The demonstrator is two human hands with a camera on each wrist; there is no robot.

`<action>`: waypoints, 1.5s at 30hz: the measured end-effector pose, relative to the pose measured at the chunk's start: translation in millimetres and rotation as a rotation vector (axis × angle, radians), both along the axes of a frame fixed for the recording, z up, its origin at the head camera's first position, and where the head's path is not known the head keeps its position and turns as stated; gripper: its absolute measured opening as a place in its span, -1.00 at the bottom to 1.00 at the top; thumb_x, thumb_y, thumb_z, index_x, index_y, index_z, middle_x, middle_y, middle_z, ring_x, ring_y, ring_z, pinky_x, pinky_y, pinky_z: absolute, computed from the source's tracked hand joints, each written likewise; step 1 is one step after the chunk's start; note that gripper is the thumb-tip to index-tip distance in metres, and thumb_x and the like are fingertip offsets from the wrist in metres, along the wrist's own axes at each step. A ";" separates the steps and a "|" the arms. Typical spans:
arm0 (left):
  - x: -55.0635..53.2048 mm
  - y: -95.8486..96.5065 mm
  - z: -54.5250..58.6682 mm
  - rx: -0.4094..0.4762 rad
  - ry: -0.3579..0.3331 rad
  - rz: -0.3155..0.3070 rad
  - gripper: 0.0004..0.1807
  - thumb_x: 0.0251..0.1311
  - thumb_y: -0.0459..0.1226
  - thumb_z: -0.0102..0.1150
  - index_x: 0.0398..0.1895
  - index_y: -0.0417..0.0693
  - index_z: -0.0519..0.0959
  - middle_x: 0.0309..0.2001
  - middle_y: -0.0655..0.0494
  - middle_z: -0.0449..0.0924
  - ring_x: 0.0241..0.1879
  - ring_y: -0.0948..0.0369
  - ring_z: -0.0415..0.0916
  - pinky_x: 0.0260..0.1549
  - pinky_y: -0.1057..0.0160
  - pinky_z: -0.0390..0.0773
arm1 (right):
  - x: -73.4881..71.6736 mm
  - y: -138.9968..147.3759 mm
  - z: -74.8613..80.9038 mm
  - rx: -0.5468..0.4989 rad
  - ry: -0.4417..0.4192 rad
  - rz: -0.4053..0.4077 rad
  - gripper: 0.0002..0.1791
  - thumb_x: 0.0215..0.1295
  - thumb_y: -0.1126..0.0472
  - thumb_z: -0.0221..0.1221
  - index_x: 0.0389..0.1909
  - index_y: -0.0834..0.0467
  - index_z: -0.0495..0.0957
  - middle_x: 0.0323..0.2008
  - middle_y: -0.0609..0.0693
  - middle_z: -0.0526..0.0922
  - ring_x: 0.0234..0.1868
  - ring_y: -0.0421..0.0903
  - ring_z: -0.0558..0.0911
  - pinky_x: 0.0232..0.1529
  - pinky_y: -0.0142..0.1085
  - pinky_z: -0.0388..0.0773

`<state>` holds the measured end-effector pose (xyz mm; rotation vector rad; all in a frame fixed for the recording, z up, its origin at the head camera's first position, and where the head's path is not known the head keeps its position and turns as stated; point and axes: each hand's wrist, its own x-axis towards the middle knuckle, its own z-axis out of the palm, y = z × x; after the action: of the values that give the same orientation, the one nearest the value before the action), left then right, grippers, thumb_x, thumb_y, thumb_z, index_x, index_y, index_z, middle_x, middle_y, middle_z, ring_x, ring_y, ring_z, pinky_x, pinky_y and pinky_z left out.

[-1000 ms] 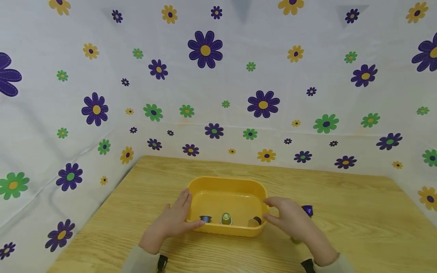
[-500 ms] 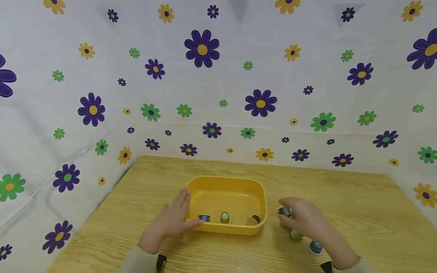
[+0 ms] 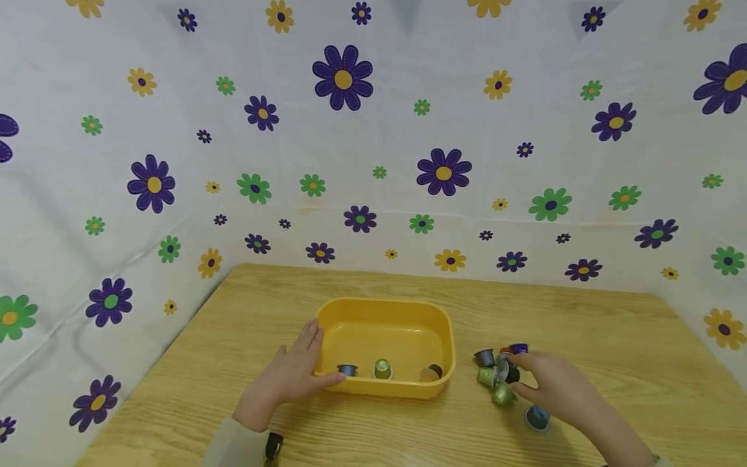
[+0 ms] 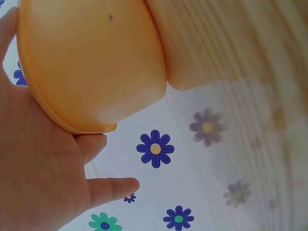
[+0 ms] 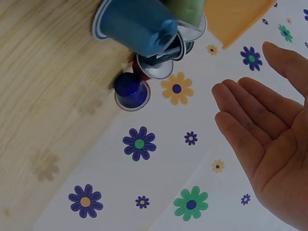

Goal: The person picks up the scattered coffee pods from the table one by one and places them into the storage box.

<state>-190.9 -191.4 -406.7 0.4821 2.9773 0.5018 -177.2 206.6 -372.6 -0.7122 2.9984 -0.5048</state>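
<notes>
Head: the left hand (image 3: 287,377) rests straight-fingered against the tray (image 3: 385,344), left of the middle of the desk (image 3: 624,350); the right hand (image 3: 557,389) hovers at capsules (image 3: 504,394), with room toward the right edge. Picking one seems the step, calling next for a pinch. Left wrist: palm spread by the tray's rim. Right wrist: fingers relaxed, holding nothing.

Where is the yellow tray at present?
In the head view, the yellow tray sits on the table, left of the capsule pile, touched by the left hand.
</notes>
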 end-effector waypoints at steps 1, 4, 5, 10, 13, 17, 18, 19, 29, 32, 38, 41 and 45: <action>-0.1 -0.1 0.0 0.002 0.000 0.001 0.08 0.01 0.29 -0.08 0.31 -0.38 -0.11 0.35 -0.19 -0.29 0.32 -0.02 -0.29 0.03 -0.31 -0.05 | 0.1 1.6 -1.2 0.009 -0.007 -0.010 -0.60 -0.03 0.19 0.29 -0.16 0.31 0.53 -0.25 0.13 0.60 -0.26 0.05 0.58 -0.31 -0.13 0.51; -0.6 -0.6 -0.3 0.000 0.001 0.003 0.08 0.01 0.30 -0.09 0.31 -0.38 -0.11 0.35 -0.18 -0.30 0.32 -0.02 -0.29 0.03 -0.30 -0.05 | -0.1 6.1 -4.5 0.031 -0.018 -0.021 -0.62 -0.03 0.18 0.29 -0.20 0.31 0.54 -0.26 0.13 0.60 -0.27 0.05 0.58 -0.30 -0.12 0.50; -1.0 -0.8 -0.6 0.000 0.000 0.003 0.09 0.00 0.31 -0.10 0.32 -0.37 -0.12 0.36 -0.18 -0.30 0.32 -0.01 -0.30 0.04 -0.30 -0.05 | 0.1 7.6 -5.5 0.036 -0.019 -0.021 -0.63 -0.03 0.18 0.28 -0.21 0.30 0.54 -0.26 0.12 0.60 -0.28 0.05 0.58 -0.30 -0.12 0.50; -1.1 -1.0 -0.4 -0.001 0.004 -0.002 0.08 0.02 0.29 -0.10 0.31 -0.37 -0.12 0.35 -0.18 -0.30 0.32 -0.01 -0.30 0.03 -0.30 -0.04 | 0.8 14.2 -10.8 0.063 -0.030 -0.007 -0.61 -0.06 0.18 0.31 -0.21 0.30 0.55 -0.27 0.11 0.60 -0.30 0.02 0.58 -0.32 -0.14 0.50; -0.2 -0.4 0.6 0.001 0.004 -0.003 0.06 0.03 0.26 -0.07 0.31 -0.38 -0.12 0.35 -0.19 -0.30 0.32 -0.02 -0.29 0.03 -0.30 -0.04 | 0.7 17.4 -14.6 0.083 -0.058 -0.010 -0.60 -0.08 0.17 0.32 -0.22 0.31 0.55 -0.28 0.11 0.60 -0.32 0.01 0.58 -0.34 -0.15 0.50; 1.0 0.2 1.8 -0.001 0.000 -0.003 0.06 0.03 0.26 -0.07 0.31 -0.38 -0.12 0.35 -0.19 -0.30 0.32 -0.02 -0.29 0.03 -0.30 -0.04 | -0.2 20.2 -19.7 0.095 -0.100 -0.018 -0.62 -0.08 0.16 0.32 -0.24 0.31 0.55 -0.30 0.10 0.60 -0.35 0.01 0.57 -0.38 -0.16 0.50; 1.2 0.3 2.0 -0.001 0.000 -0.004 0.06 0.03 0.27 -0.07 0.31 -0.39 -0.11 0.35 -0.19 -0.29 0.32 -0.02 -0.29 0.03 -0.31 -0.04 | -0.2 20.8 -20.8 0.092 -0.106 -0.017 -0.62 -0.08 0.16 0.31 -0.25 0.31 0.55 -0.31 0.10 0.60 -0.37 0.00 0.57 -0.39 -0.17 0.50; 1.5 0.4 2.4 -0.001 -0.001 -0.004 0.07 0.02 0.28 -0.08 0.31 -0.39 -0.11 0.35 -0.20 -0.29 0.32 -0.03 -0.28 0.02 -0.31 -0.03 | -0.3 21.5 -22.1 0.089 -0.114 -0.015 -0.63 -0.08 0.16 0.32 -0.26 0.31 0.55 -0.32 0.09 0.60 -0.38 -0.01 0.57 -0.41 -0.17 0.50; 0.5 0.0 1.8 -0.002 -0.011 -0.003 0.09 0.00 0.31 -0.10 0.31 -0.38 -0.11 0.35 -0.19 -0.29 0.32 -0.02 -0.29 0.03 -0.30 -0.04 | -2.2 26.2 -28.9 0.071 -0.199 0.006 -0.66 -0.11 0.14 0.33 -0.32 0.27 0.55 -0.44 -0.01 0.58 -0.42 -0.05 0.55 -0.43 -0.19 0.48; 0.2 -0.6 1.2 -0.007 -0.016 0.001 0.11 -0.01 0.33 -0.11 0.32 -0.37 -0.12 0.36 -0.18 -0.30 0.32 -0.01 -0.30 0.04 -0.30 -0.05 | -2.5 26.1 -30.7 0.074 -0.234 -0.011 -0.66 -0.11 0.15 0.33 -0.32 0.25 0.55 -0.43 -0.02 0.58 -0.41 -0.04 0.55 -0.41 -0.17 0.48; 0.3 -0.3 1.7 -0.008 -0.020 0.004 0.11 -0.02 0.33 -0.13 0.32 -0.36 -0.13 0.36 -0.16 -0.32 0.32 0.00 -0.31 0.05 -0.29 -0.06 | -1.3 25.7 -33.7 0.070 -0.245 -0.021 -0.67 -0.14 0.18 0.34 -0.34 0.25 0.54 -0.42 0.01 0.59 -0.38 -0.02 0.56 -0.38 -0.15 0.49; 0.7 0.1 2.8 -0.001 -0.023 0.006 0.10 -0.01 0.32 -0.11 0.32 -0.36 -0.13 0.36 -0.16 -0.31 0.32 0.00 -0.32 0.05 -0.29 -0.06 | -0.7 25.5 -34.6 0.062 -0.260 -0.036 -0.67 -0.15 0.20 0.35 -0.33 0.26 0.54 -0.43 0.00 0.58 -0.39 -0.03 0.56 -0.39 -0.14 0.49; 0.9 0.4 3.8 -0.003 -0.023 0.008 0.10 -0.01 0.32 -0.10 0.32 -0.37 -0.12 0.36 -0.17 -0.30 0.32 -0.01 -0.31 0.04 -0.29 -0.06 | -1.1 25.5 -35.7 0.078 -0.284 -0.047 -0.67 -0.15 0.25 0.35 -0.31 0.28 0.55 -0.41 0.02 0.59 -0.37 0.00 0.56 -0.35 -0.11 0.48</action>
<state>-190.0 -191.0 -403.0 0.4612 2.9592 0.5001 -178.3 232.1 -408.4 -0.5167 2.7575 -0.4451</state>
